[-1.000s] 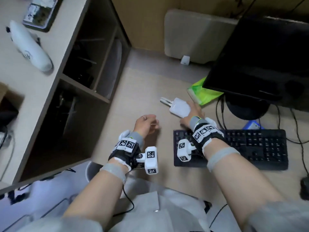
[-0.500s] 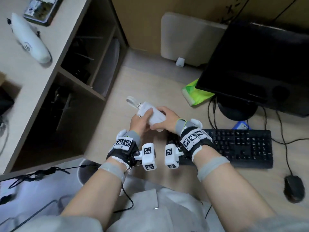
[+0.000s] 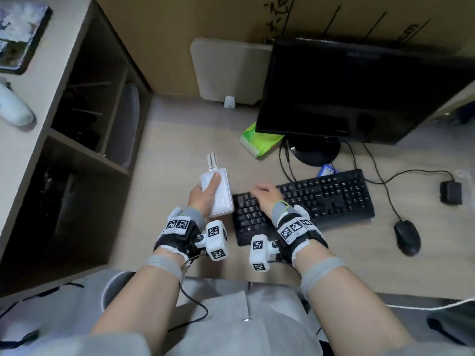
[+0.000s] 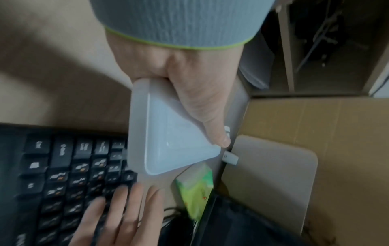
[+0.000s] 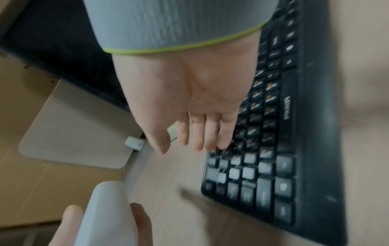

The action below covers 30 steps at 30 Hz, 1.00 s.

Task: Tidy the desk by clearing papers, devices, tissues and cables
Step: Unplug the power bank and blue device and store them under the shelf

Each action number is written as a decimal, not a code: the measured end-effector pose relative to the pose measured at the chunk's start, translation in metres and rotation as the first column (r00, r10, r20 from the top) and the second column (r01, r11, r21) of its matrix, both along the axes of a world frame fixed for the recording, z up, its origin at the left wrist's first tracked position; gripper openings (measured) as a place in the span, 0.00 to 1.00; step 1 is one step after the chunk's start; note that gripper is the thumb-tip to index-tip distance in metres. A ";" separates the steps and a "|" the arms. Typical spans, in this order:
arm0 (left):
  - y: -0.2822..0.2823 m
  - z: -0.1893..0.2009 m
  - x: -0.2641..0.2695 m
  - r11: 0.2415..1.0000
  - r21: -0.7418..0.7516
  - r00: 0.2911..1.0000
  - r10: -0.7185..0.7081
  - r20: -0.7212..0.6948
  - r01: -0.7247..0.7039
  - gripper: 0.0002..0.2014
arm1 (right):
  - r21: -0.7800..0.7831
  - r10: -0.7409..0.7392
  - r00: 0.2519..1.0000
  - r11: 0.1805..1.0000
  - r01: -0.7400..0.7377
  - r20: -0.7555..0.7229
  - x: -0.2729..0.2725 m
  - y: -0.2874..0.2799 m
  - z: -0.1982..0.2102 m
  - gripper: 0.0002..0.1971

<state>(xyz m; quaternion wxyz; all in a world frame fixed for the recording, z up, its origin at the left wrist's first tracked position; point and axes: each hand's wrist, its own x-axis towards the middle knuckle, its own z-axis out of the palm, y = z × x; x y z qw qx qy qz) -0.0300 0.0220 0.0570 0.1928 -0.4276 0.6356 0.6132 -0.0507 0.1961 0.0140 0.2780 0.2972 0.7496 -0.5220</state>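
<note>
While the left hand point(image 3: 203, 199) grips the white device point(image 3: 218, 192) at frame centre, lifted clear probably for stowing, the right hand point(image 3: 266, 192) hovers empty with relaxed fingers over the keyboard point(image 3: 334, 196), seemingly free for the green tissue pack point(image 3: 257, 140).
</note>
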 end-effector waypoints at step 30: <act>0.150 -0.006 0.060 0.925 -0.166 0.939 -0.339 0.053 0.343 0.34 | -0.085 -0.718 0.532 0.559 0.825 0.449 0.152 0.201 -0.025 0.25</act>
